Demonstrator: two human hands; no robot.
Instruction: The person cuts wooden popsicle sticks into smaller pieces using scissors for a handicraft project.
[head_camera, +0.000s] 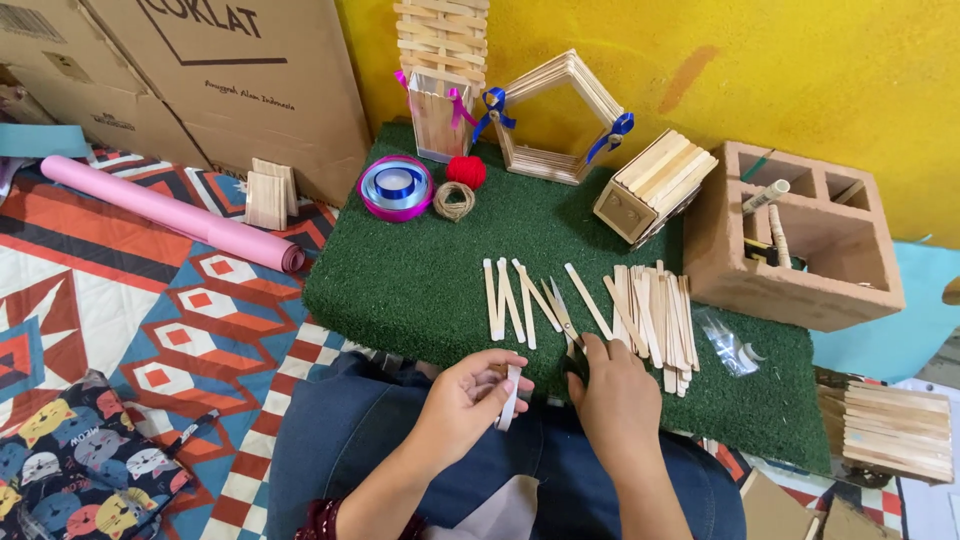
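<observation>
Two hands low in frame, mine to watch. Left hand (465, 400) pinches a flat pale wooden craft stick (511, 396) between thumb and fingers, held over the lap just off the 6 o'clock edge of the green artificial-turf mat (420, 280). Right hand (615, 395) is curled over the handles of small metal scissors (562, 315); blades point toward 11 o'clock, lying on the mat. I cannot tell whether those fingers are closed on the handles or only resting there.

Risks, as I judge them: the blade tips sit close beside the short row of loose sticks (508, 298), so any sweep could scatter it. The larger heap of sticks (655, 315) at 1 o'clock of the right hand could be knocked as easily. The held stick is gripped near one end and could twist or split under a cut.
</observation>
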